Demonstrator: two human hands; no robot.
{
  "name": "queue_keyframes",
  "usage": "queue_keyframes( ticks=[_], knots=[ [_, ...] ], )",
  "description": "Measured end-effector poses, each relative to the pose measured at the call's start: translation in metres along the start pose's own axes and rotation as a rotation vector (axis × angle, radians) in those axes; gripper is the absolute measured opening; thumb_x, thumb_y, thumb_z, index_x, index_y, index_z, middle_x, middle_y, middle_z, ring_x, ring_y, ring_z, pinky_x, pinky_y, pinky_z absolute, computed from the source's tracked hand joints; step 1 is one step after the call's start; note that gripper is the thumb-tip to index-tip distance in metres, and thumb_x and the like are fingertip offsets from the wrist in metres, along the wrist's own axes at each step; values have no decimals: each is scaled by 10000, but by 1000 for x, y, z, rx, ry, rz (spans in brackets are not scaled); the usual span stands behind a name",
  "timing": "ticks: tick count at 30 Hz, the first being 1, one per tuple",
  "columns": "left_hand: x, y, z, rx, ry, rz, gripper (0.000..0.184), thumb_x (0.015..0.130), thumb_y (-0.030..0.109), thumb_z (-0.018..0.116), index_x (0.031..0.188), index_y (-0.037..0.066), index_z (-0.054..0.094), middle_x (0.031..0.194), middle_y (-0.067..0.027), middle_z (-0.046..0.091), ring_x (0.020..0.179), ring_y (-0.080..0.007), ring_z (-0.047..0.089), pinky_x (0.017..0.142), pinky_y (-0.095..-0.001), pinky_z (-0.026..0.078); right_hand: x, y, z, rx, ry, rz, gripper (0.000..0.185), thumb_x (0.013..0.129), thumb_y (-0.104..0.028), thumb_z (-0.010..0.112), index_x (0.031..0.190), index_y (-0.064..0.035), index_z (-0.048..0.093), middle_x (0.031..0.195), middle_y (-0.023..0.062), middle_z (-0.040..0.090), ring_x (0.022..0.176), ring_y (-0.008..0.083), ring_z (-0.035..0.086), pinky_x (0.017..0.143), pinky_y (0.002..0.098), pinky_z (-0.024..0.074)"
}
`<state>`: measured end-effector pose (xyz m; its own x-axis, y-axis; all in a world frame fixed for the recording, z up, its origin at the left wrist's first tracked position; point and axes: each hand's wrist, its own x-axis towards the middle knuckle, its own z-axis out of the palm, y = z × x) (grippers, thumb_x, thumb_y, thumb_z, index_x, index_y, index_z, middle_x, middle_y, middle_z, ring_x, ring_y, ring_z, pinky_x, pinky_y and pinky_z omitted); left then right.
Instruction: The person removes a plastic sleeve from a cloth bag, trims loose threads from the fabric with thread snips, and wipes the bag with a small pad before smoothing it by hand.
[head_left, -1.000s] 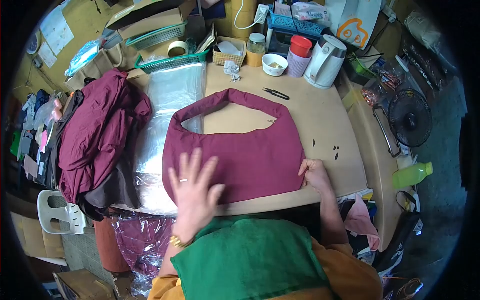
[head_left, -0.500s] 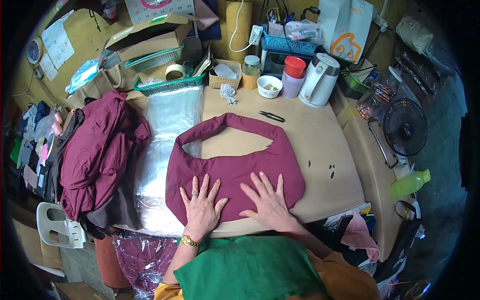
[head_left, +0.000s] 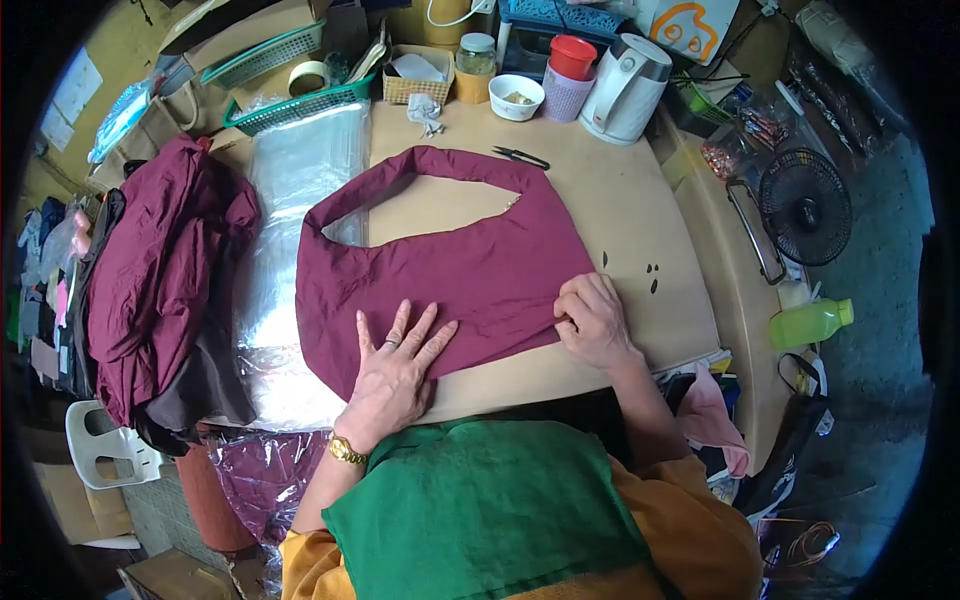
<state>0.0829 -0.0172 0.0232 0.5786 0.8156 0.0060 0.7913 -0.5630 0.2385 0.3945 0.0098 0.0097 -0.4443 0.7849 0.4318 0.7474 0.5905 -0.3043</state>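
A maroon cloth shoulder bag lies flat on the brown-covered table, its strap loop pointing away from me. My left hand rests on the lower left of the bag, fingers spread, with a ring and a gold watch showing. At the bag's lower right corner, my right hand pinches the fabric edge between curled fingers. Beneath the bag's left side runs a stack of clear plastic bags. Just beyond the strap lie small black thread snips.
A heap of maroon fabric is at the left. Along the back stand a green basket, a white bowl, a red-lidded cup and a white electric kettle. A black fan and a green bottle are at the right.
My right hand has gone from lying flat on the bag to gripping its lower right corner. My left hand stays spread on the fabric. The view has shifted, and the bag sits slightly turned.
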Motion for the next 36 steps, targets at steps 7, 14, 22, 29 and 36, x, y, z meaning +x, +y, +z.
queue_keyframes(
  ticks=[7, 14, 22, 29, 36],
  knots=[
    [-10, -22, 26, 66, 37, -146, 704, 818, 67, 549, 1481, 271, 430, 1581, -49, 324, 1467, -344, 263, 1097, -748, 70, -4, -3, -1, -246, -289, 202, 165, 718, 13, 604, 847, -86, 578, 912, 87, 547, 944, 285, 531, 872, 430, 391],
    [-16, -10, 27, 72, 48, -185, 677, 834, 159, 569, 1488, 243, 415, 1580, -64, 318, 1463, -357, 262, 1107, -736, 58, 46, -87, 19, -72, -187, 96, 527, 916, -413, 608, 1347, -116, 542, 1483, 180, 402, 1421, 378, 302, 1178, 579, 118],
    [-53, -27, -13, -120, -68, -460, 682, 925, 497, 568, 1470, 110, 433, 1478, -155, 457, 1408, -395, 345, 1175, -532, 218, 19, -64, 61, -199, -444, 263, 791, 919, -571, 536, 1537, -142, 293, 1587, 263, 145, 1458, 489, 109, 1133, 678, 94],
    [56, -61, -32, -1608, 478, -395, 817, 952, 402, 630, 1490, -84, 255, 1485, -219, 419, 1342, -282, 454, 1063, -358, 425, 123, -32, 28, 633, -768, 507, 926, 883, -625, 575, 1518, -28, 261, 1568, 308, 157, 1459, 440, 195, 1143, 551, 271],
    [98, -144, -2, -2365, 662, -438, 1124, 884, 567, 643, 1511, -81, -27, 1586, -299, 68, 1482, -397, 133, 1155, -496, 306, 163, 33, 105, 2185, 313, 1036, 1011, 933, -643, 484, 1473, 145, 153, 1543, 335, 200, 1465, 416, 193, 1174, 528, 251]
  ],
)
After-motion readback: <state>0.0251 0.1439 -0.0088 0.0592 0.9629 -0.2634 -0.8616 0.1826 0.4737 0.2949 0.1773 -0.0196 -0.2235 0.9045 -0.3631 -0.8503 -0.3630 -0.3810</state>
